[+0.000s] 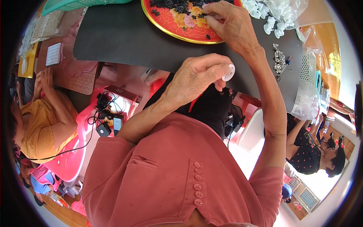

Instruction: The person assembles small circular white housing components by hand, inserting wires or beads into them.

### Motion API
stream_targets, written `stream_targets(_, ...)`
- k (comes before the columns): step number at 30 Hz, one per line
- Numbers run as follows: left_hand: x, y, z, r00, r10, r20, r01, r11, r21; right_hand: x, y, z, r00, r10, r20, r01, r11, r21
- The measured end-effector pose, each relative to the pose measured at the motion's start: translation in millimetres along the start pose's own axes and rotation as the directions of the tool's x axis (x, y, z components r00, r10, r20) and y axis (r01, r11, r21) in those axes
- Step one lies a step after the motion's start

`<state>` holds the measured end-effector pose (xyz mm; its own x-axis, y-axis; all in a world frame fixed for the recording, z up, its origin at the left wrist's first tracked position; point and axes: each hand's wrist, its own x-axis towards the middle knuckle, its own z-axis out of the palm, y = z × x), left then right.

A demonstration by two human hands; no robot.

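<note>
Between the thumb and fingers of my left hand [202,75] is a small round white plastic piece [228,72], held just off the near edge of the black table [113,34]. My right hand [232,26] reaches over a round red tray [162,20] with a gold rim and a flower pattern. Its thumb and fingertips pinch together at small black parts [177,5] heaped in the tray. A few loose black parts lie apart from the heap. What exactly sits in the right fingertips is too small to make out.
White plastic pieces [269,25] lie right of the tray beside a clear bag [289,11]. Small clear pieces [279,60] and a blue-tipped item [289,60] lie nearer. A green basket [68,4] stands far left. People sit at both sides, one in a yellow shirt [41,128].
</note>
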<state>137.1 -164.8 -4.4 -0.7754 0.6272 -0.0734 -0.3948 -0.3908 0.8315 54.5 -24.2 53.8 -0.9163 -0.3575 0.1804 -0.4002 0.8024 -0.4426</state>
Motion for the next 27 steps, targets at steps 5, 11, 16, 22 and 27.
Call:
stream_targets(5, -0.2, -0.6, 0.4, 1.000, -0.002, -0.002, 0.002, 1.000, 0.017, 1.6, 7.5, 1.3, 0.999, -0.047, 0.020, 0.048, 0.998, -0.035)
stream_targets(11, -0.7, -3.0, -0.4, 1.000, 0.021, -0.005, -0.022, 1.000, -0.018, 5.8, 8.4, 2.7, 0.998, -0.045, 0.042, 0.047, 0.998, -0.050)
stream_targets(16, -0.6, -0.2, -0.2, 1.000, -0.014, -0.011, 0.014, 1.000, -0.020, 7.1, 10.8, 6.4, 0.993, 0.064, 0.104, -0.047, 0.985, -0.164)
stream_targets(22, -0.6, -1.3, 0.1, 0.999, -0.021, -0.024, 0.020, 0.999, -0.046, -0.2, 26.6, 23.2, 0.983, -0.106, -0.150, 0.111, 0.994, 0.024)
stream_targets(27, -2.1, -2.2, 0.9, 1.000, -0.007, -0.018, 0.006, 0.999, -0.046, -1.6, 23.4, 19.0, 0.996, -0.027, -0.086, 0.035, 0.995, 0.095)
